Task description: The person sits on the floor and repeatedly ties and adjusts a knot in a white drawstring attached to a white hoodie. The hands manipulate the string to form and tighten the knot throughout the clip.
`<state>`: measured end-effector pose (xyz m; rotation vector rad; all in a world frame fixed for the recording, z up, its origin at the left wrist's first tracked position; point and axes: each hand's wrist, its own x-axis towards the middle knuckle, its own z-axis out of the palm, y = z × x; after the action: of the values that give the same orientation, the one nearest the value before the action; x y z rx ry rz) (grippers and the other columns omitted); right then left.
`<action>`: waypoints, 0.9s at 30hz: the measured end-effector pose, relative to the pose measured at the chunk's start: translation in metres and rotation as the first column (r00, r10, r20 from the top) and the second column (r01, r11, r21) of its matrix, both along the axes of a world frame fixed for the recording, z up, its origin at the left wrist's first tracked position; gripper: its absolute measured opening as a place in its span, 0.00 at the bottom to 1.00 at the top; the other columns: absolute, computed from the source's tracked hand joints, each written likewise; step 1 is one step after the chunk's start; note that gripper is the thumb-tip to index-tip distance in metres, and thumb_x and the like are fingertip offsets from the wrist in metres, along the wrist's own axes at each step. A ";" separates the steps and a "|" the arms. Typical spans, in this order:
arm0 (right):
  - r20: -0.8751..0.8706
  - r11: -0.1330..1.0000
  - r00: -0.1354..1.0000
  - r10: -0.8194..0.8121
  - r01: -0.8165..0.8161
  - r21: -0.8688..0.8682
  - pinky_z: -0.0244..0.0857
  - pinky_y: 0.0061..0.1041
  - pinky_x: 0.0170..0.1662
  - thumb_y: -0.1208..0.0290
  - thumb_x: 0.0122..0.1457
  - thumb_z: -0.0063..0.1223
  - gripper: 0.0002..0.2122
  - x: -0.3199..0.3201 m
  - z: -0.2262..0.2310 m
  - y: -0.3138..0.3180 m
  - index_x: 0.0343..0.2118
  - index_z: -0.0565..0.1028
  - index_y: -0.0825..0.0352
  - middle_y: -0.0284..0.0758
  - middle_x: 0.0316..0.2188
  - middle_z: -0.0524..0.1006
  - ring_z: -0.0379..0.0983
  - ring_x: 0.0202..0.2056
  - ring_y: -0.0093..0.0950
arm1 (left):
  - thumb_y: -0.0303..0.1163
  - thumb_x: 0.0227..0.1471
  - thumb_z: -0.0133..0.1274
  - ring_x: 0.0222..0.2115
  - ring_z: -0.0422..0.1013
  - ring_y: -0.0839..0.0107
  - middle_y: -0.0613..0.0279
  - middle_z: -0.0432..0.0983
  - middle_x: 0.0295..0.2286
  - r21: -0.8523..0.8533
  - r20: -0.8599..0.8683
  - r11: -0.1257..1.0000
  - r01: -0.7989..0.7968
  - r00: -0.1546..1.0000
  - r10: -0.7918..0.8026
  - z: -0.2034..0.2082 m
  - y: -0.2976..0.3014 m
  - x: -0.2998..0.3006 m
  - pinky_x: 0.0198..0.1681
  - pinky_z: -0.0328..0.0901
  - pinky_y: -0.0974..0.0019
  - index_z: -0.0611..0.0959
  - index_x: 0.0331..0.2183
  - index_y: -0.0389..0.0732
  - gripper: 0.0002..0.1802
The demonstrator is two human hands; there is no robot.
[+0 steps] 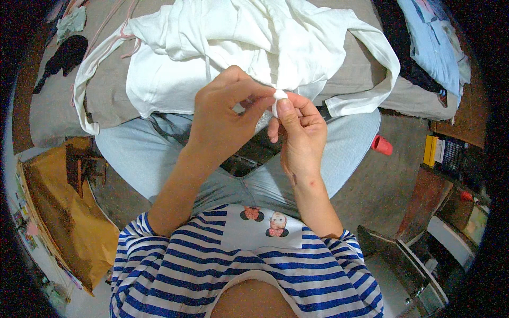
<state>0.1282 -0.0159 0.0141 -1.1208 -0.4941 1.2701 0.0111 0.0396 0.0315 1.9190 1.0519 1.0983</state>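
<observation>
A white long-sleeved garment [222, 32] lies bunched on the bed in front of my knees, its sleeves spread to both sides. A narrow twisted bit of its cloth comes toward me, ending in a small white tip [279, 95] between my hands. My left hand [225, 103] is closed in a pinch, thumb and forefinger meeting at the left side of that tip. From the right, my right hand [305, 124] pinches the same cloth, thumb on top and fingers curled beneath. Whether the tip is a knot or a fold is too small to tell.
The grey bed cover [106, 100] carries a black cloth item [66, 55] at left and light blue clothing [435, 45] at right. My jeans-clad legs [339, 153] are spread under the bed's edge. A red cup [382, 145] is on the floor at right, near shelves [450, 151].
</observation>
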 end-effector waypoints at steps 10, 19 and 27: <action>-0.007 0.999 1.000 -0.029 0.029 -0.025 0.52 0.14 0.16 0.72 0.55 0.46 0.07 0.000 -0.001 0.000 0.31 0.68 0.72 0.34 0.20 0.71 0.58 0.13 0.16 | 0.25 0.38 0.56 0.19 0.68 0.70 0.62 0.69 0.19 0.068 -0.040 0.997 0.033 0.999 -0.030 -0.002 0.000 0.003 0.22 0.63 0.71 0.79 0.24 0.39 0.05; 0.068 0.999 0.997 -0.035 0.036 -0.014 0.52 0.13 0.17 0.74 0.54 0.48 0.05 -0.004 -0.002 0.002 0.29 0.69 0.71 0.35 0.19 0.72 0.58 0.14 0.15 | 0.26 0.38 0.54 0.22 0.66 0.64 0.57 0.67 0.22 0.072 -0.438 0.997 0.014 0.899 0.019 0.021 -0.007 -0.014 0.26 0.62 0.67 0.76 0.23 0.37 0.05; 0.120 0.999 0.992 -0.050 0.050 0.004 0.54 0.13 0.18 0.73 0.53 0.49 0.07 -0.004 -0.002 0.003 0.31 0.70 0.71 0.37 0.21 0.74 0.61 0.15 0.16 | 0.32 0.45 0.50 0.26 0.62 0.71 0.58 0.66 0.28 -0.272 0.147 0.955 0.121 0.986 -0.083 0.033 -0.003 -0.033 0.31 0.57 0.72 0.74 0.22 0.35 0.09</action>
<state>0.1242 -0.0131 0.0118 -1.2063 -0.5530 1.1635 -0.0216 0.0367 0.0640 1.6325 0.9662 0.9500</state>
